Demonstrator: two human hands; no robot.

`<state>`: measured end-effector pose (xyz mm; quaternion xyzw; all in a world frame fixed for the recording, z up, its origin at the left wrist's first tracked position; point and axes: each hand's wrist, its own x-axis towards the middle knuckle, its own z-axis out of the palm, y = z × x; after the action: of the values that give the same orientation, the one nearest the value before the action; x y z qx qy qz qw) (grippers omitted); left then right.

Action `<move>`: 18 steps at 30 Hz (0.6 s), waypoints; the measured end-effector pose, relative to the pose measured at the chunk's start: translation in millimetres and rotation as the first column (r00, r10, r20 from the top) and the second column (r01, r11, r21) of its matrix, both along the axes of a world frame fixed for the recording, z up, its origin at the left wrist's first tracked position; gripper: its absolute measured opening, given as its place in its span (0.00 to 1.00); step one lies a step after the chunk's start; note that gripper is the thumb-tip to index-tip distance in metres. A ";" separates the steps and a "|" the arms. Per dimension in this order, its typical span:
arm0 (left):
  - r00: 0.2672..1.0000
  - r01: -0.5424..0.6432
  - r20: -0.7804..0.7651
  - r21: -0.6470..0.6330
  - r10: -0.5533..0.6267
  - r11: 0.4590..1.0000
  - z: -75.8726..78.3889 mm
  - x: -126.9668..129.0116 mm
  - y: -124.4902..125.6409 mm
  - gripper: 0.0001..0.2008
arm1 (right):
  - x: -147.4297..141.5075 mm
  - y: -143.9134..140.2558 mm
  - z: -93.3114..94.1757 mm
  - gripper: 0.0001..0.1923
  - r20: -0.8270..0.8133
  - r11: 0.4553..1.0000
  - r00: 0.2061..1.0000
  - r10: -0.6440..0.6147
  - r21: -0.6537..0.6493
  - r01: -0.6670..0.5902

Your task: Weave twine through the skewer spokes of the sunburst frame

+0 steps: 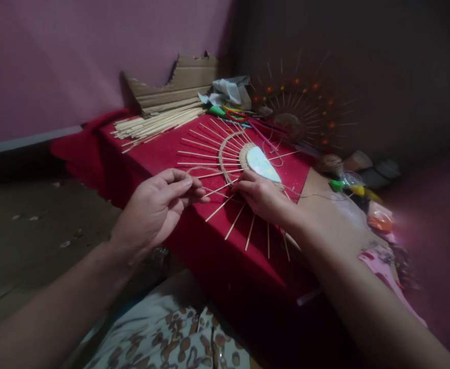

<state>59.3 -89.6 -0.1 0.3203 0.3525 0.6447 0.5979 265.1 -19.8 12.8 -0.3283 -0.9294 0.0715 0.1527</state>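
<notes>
A fan of thin wooden sticks [217, 209] spreads around a half-round, pale blue-white centre piece [263, 163] edged with twine. A woven arc of brown twine [221, 154] crosses several of the sticks. My left hand [159, 200] is closed in a pinch at the left of the fan, and a loose loop of twine runs to its fingertips. With bent fingers, my right hand [261, 195] grips the fan where the twine arc meets a stick, just below the centre piece. Its fingertips are partly hidden, so the exact hold on stick or twine is unclear.
The fan lies on a red cloth [151, 154] over a table. A bundle of loose sticks [159, 123] and cut cardboard [174, 84] are behind. A finished-looking stick fan with orange flowers [297, 102] leans at the back. Twine balls [330, 164] and pink scissors [386, 271] lie right.
</notes>
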 end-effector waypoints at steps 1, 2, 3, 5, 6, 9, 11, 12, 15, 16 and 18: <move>1.000 -0.017 0.000 0.005 0.017 1.000 -1.1 -0.3 -3.9 0.05 | 0.1 0.0 0.7 0.11 0.025 1.000 1.000 0.007 0.009 -0.007; 1.000 -0.028 -0.002 0.003 0.028 1.000 -2.6 -0.7 -7.1 0.05 | -0.1 -0.4 1.0 0.10 0.054 1.000 0.999 0.009 0.026 -0.010; 0.999 -0.034 -0.003 -0.008 0.034 0.999 -4.3 -1.1 -9.7 0.05 | -0.5 -1.2 0.8 0.10 0.084 0.999 0.996 0.002 0.054 -0.006; 0.999 -0.040 -0.006 -0.032 0.039 0.999 -8.1 -2.4 -14.5 0.05 | -1.7 -3.9 -0.5 0.11 0.143 0.992 0.989 -0.024 0.126 0.006; 0.999 -0.039 -0.008 -0.041 0.039 0.998 -9.8 -3.1 -17.4 0.05 | -2.4 -5.6 -1.3 0.12 0.168 0.987 0.985 -0.037 0.158 0.011; 0.999 -0.018 -0.030 -0.041 0.017 0.999 -13.9 -5.6 -30.5 0.05 | -3.6 -10.2 -3.5 0.13 0.211 0.980 0.976 -0.057 0.199 0.015; 0.999 0.003 -0.054 -0.010 -0.004 1.000 -16.0 -6.7 -41.6 0.04 | -3.2 -11.4 -4.8 0.13 0.211 0.981 0.976 -0.054 0.194 0.012; 0.998 0.012 -0.068 0.008 -0.012 1.000 -17.3 -6.9 -46.6 0.04 | -2.7 -11.3 -5.8 0.13 0.198 0.981 0.979 -0.052 0.195 0.013; 0.995 0.016 -0.101 0.030 -0.013 0.999 -22.6 -7.0 -54.7 0.03 | -0.1 -8.8 -10.0 0.14 0.123 0.980 0.991 -0.048 0.199 0.023; 0.994 0.010 -0.105 0.024 -0.008 1.000 -24.6 -7.0 -54.6 0.03 | 0.7 -7.8 -11.6 0.13 0.097 0.980 0.994 -0.047 0.199 0.027; 0.994 -0.009 -0.105 0.002 0.009 1.000 -28.1 -7.2 -51.4 0.03 | 2.0 -6.2 -14.5 0.13 0.059 0.980 0.997 -0.045 0.199 0.033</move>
<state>52.1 -141.0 -28.2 0.3525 0.3846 0.6298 0.5755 267.0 -26.0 -1.7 -0.3318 -0.9296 -0.0345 0.1565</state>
